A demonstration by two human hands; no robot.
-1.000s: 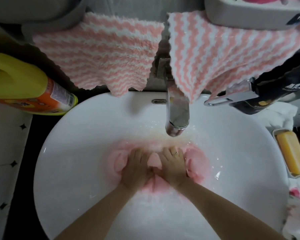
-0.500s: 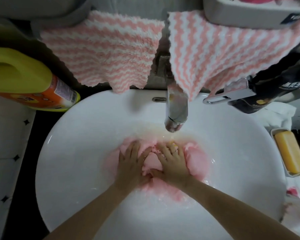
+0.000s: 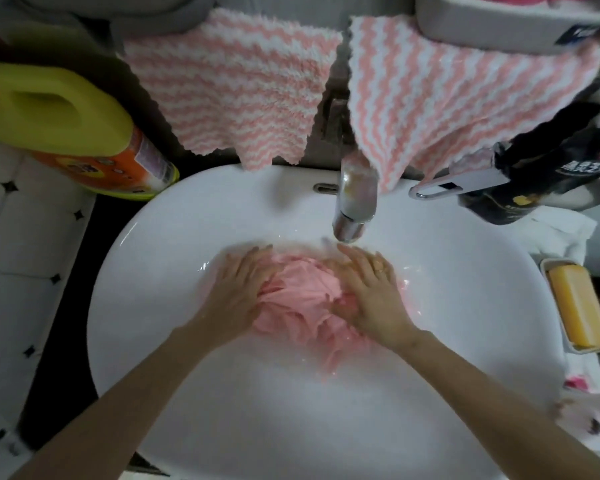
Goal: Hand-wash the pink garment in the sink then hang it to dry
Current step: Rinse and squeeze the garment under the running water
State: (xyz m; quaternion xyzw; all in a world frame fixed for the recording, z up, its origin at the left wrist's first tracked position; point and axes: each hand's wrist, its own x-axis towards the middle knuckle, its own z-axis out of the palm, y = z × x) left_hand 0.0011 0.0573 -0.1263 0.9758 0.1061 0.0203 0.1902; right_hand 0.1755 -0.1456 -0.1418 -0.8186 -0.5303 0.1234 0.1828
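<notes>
The pink garment (image 3: 300, 294) lies bunched in shallow water at the middle of the white sink (image 3: 174, 237). My left hand (image 3: 238, 289) presses on its left side with fingers spread and nearly straight. My right hand (image 3: 369, 289), a ring on one finger, presses flat on its right side. Between the two hands the cloth rises in folds. The chrome tap (image 3: 354, 206) hangs just beyond my right fingertips.
Two pink-and-white striped towels (image 3: 236, 95) hang behind the sink. A yellow detergent bottle (image 3: 66, 129) lies at the left. A yellow soap bar (image 3: 577, 306) sits in a dish at the right, with a black pouch (image 3: 548, 168) and the tap lever (image 3: 458, 185) behind it.
My hands have moved apart from the garment's middle to its two sides and their fingers have straightened. The cloth between them has bunched upward.
</notes>
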